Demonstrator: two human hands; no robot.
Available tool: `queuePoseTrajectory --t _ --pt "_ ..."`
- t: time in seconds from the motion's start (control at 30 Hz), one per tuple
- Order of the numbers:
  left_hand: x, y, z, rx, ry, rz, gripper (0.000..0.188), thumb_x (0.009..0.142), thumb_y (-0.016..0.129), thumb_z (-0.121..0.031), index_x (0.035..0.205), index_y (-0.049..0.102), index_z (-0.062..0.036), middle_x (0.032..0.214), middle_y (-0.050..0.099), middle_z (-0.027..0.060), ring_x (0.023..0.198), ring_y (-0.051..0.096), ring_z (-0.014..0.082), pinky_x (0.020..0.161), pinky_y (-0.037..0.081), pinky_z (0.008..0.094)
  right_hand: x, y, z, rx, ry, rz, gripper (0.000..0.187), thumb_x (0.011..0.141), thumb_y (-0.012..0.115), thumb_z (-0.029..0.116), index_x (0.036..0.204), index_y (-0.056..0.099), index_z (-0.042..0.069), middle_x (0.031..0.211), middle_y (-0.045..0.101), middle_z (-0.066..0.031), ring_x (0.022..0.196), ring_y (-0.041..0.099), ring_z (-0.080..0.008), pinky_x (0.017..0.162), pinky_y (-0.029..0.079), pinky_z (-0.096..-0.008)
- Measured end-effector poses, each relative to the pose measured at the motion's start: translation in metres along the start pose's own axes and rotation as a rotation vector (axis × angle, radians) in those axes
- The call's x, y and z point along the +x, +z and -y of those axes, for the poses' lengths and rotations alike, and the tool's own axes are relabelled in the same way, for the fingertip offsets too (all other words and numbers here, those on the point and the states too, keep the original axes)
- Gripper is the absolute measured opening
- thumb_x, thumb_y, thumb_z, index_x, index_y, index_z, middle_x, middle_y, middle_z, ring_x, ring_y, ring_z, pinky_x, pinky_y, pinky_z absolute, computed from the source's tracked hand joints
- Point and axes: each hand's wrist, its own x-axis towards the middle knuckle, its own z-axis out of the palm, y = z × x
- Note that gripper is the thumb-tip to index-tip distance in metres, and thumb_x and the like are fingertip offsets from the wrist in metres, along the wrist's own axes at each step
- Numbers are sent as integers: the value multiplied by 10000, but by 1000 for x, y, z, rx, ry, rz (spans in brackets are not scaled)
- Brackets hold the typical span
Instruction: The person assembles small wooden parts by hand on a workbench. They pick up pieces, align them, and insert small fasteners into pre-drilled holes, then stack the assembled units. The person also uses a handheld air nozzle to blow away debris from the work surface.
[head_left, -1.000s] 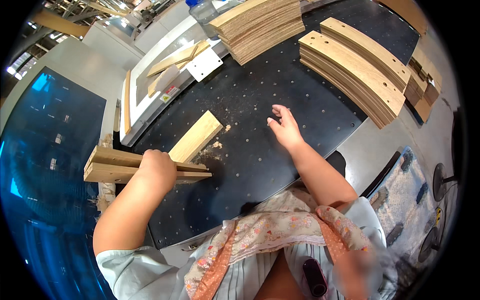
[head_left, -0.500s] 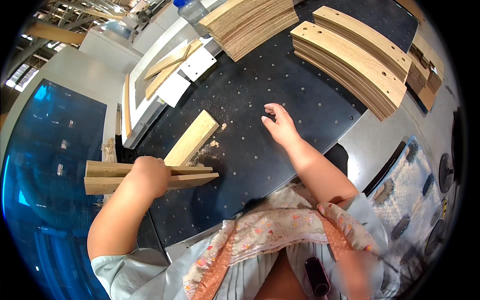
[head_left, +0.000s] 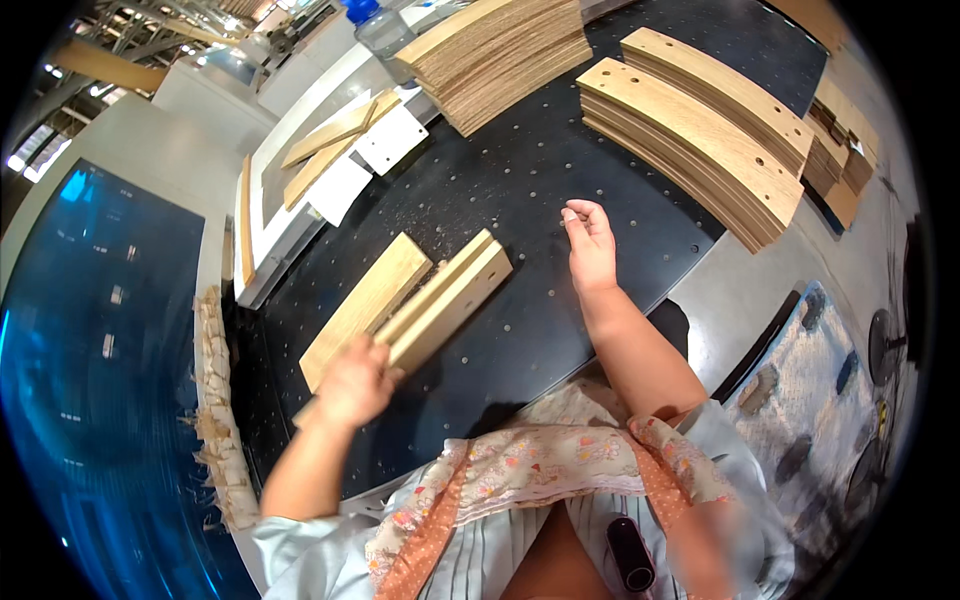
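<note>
My left hand (head_left: 357, 384) is closed around a pair of narrow wooden boards (head_left: 450, 300), held side by side and slanting up to the right over the dark table. Small holes show in the face of the nearer board. Just left of the pair, and partly behind my hand, a single light wooden board (head_left: 372, 300) lies on the tabletop. My right hand (head_left: 590, 245) hovers over the table to the right of the boards, its fingers loosely bent and nothing seen in them.
Curved wooden slats with holes form stacks (head_left: 690, 140) at the far right. Another tall stack (head_left: 500, 60) stands at the back, beside a blue-capped bottle (head_left: 380, 35). Wood strips and white cards (head_left: 392, 140) lie on a white ledge. The black table (head_left: 500, 370) is studded with small dots.
My left hand has swung the two boards from the left edge inward over the table, turning them alongside the lying board. My right hand has shifted slightly right, with its fingers closer together.
</note>
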Motion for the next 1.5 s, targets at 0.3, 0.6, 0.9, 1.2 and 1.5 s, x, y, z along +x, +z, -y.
queuePoseTrajectory --t 0.3,0.6,0.9,1.2,1.5 --pt "1 61 9 -368 38 -64 236 799 726 -236 964 667 -78 1028 580 161 933 601 370 791 497 426 -6 0 3 1 10 44 140 946 590 92 1079 593 48 955 582 15 891 520 -63 830 436 -222" --pt "28 65 36 -1009 -47 -200 205 822 747 -201 936 712 -34 853 589 92 799 593 225 742 471 339 -52 10 54 -183 -34 207 226 903 646 120 1089 576 13 966 579 -17 866 529 -83 821 446 -233" --pt "128 42 -73 -2111 -31 -617 242 955 578 -105 1152 568 34 1066 651 110 930 628 171 838 506 307 -96 55 112 -1055 -344 690 1045 665 801 441 1454 276 1 1444 326 -295 1328 359 -439 1085 328 -508" --pt "148 63 -163 -2328 140 -730 441 1040 393 -282 1276 495 75 1213 594 177 1138 561 234 987 439 340 -71 -9 139 -1165 -321 446 942 565 783 225 1410 403 57 1429 355 -267 1316 371 -419 1095 290 -485" --pt "153 97 -100 -2010 -159 -783 405 863 505 34 1261 576 47 1215 572 89 1162 515 175 1027 369 306 48 -107 234 -1518 -306 290 929 529 771 242 1390 437 142 1369 450 -195 1276 420 -386 1058 334 -490"
